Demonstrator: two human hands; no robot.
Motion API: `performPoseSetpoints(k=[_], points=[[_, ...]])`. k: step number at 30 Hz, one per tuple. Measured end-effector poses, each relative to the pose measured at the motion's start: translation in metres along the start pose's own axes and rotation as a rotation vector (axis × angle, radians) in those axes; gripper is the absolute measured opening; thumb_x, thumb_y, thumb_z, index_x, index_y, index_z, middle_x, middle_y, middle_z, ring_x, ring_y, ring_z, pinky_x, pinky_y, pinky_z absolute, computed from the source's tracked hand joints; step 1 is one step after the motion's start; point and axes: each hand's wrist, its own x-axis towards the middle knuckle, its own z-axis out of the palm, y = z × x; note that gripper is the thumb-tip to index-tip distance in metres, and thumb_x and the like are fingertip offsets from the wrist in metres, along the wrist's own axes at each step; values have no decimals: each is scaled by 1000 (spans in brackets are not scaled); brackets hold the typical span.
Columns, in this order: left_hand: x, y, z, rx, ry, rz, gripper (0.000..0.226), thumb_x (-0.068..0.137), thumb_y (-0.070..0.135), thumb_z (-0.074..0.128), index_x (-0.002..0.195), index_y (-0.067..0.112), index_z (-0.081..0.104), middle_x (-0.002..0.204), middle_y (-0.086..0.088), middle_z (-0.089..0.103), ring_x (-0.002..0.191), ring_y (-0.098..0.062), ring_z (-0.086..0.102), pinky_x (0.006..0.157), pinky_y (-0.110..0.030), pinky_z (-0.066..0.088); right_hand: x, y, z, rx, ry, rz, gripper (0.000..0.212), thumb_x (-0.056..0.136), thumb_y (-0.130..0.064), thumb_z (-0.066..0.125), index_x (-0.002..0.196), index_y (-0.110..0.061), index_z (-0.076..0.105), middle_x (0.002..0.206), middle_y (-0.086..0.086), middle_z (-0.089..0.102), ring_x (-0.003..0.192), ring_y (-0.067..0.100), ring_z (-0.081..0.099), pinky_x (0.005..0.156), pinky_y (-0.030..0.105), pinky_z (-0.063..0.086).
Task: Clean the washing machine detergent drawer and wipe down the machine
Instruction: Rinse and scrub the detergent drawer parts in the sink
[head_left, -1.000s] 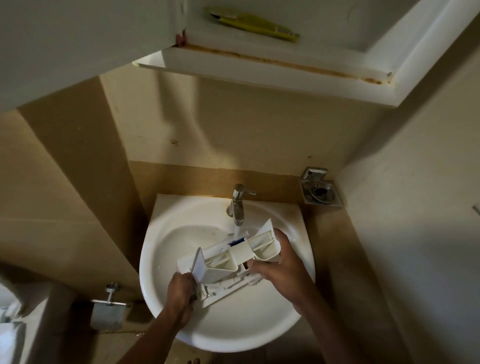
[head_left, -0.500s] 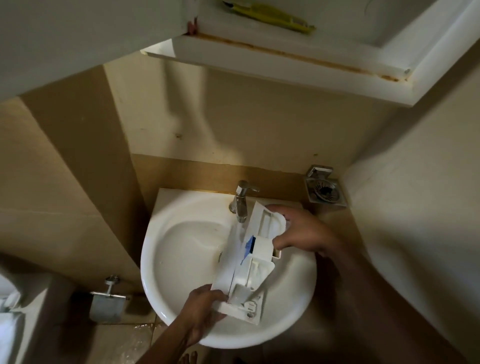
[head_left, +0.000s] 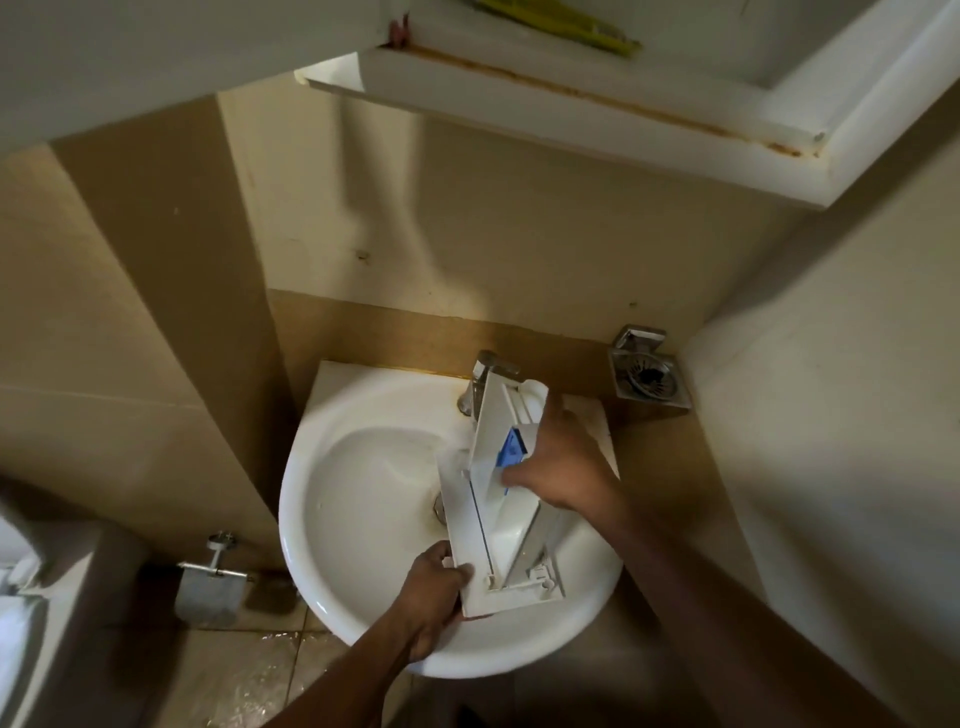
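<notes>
1. Beige bathroom walls frame a white sink (head_left: 363, 499), tap (head_left: 485, 371) at its back rim.
2. Over the basin, the detergent drawer (head_left: 480, 519) stands lengthwise, blue insert (head_left: 511, 449) inside.
3. Left hand (head_left: 428, 597) grips its near corner.
4. Right hand (head_left: 563, 462) clasps its middle, fingers curled.

The drawer (head_left: 493, 499), a long white plastic tray with a blue insert (head_left: 511, 452) near its middle, is hanging over the right half of the sink (head_left: 322, 571). It is tilting onto its side, with its far end reaching the tap (head_left: 485, 369). The left hand (head_left: 431, 597) is gripping its near corner and the right hand (head_left: 566, 462) its right wall.
</notes>
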Motion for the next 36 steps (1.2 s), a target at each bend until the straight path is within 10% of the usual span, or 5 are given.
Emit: performPoseSetpoints(k=[4,12,18,31,36], points=[[0,7,4,-4,-92,-34,29,94,-8,59,123,-4,61,109,-18,76,99,-33,75,77,-39,63,2,3,-6,-128,-2,-107,118,66,-28,88,156,-18,12,127,8,54,111,25,57,76,29,48],[30,47,-6,-283,49,1,22,102,4,44,116,-3,60,114,-26,65,98,-39,66,92,-54,56,-1,16,-26,-284,-114,-317,113,72,-20,80,158,-35,9,154,-3,41,134,21,46,96,28,43],[43,59,-19,-128,79,-20,24,103,14,48,114,3,66,103,-18,73,84,-33,71,56,-37,59,-5,22,-33,-419,-167,-559,108,81,-6,71,153,-50,6,158,-12,32,132,16,45,101,36,48],[53,59,-27,62,-35,50,30,91,37,67,116,22,71,109,-14,75,88,-30,71,66,-43,59,-14,56,-4,-834,25,-1068,80,86,7,35,159,-22,18,147,4,44,137,26,40,114,49,34],[60,49,-38,37,-98,86,26,103,24,55,118,14,73,119,-19,72,108,-38,68,98,-58,53,-41,74,19,-542,372,-602,100,69,-6,76,154,-27,27,150,1,40,145,23,31,117,53,30]])
